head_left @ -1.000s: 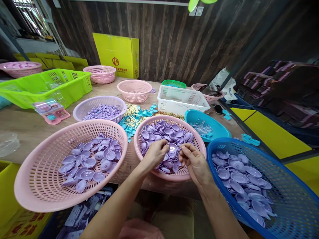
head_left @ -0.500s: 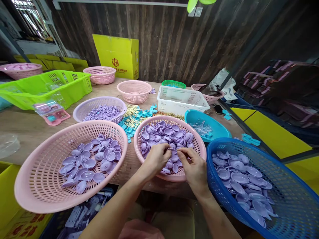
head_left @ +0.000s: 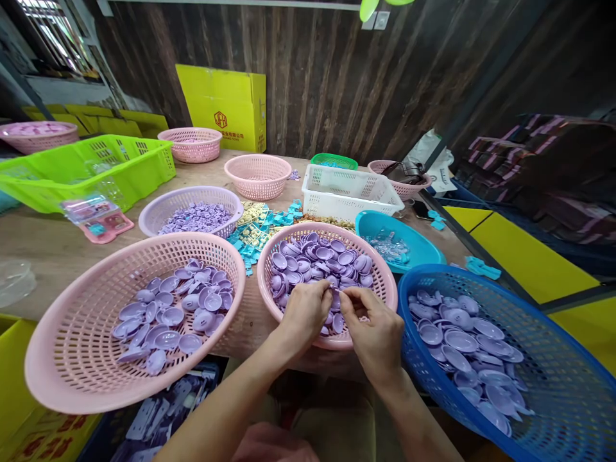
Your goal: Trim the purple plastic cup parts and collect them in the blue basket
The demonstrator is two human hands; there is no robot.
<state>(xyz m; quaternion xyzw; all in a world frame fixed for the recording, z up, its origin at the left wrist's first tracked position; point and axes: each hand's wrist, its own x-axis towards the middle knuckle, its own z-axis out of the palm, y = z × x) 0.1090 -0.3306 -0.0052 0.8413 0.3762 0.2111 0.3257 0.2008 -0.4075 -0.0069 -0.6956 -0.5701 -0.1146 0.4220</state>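
Both hands over near rim of middle pink basket [head_left: 385, 282]. Left hand [head_left: 305, 314] and right hand [head_left: 375, 327] meet fingertip to fingertip, fingers pinched on one small purple disc [head_left: 335, 301] between them. Loose purple discs [head_left: 317, 256] fill basket from 12 o'clock side. Large pink basket [head_left: 62, 340] at 9 o'clock; blue basket [head_left: 568, 385] at 3 o'clock.
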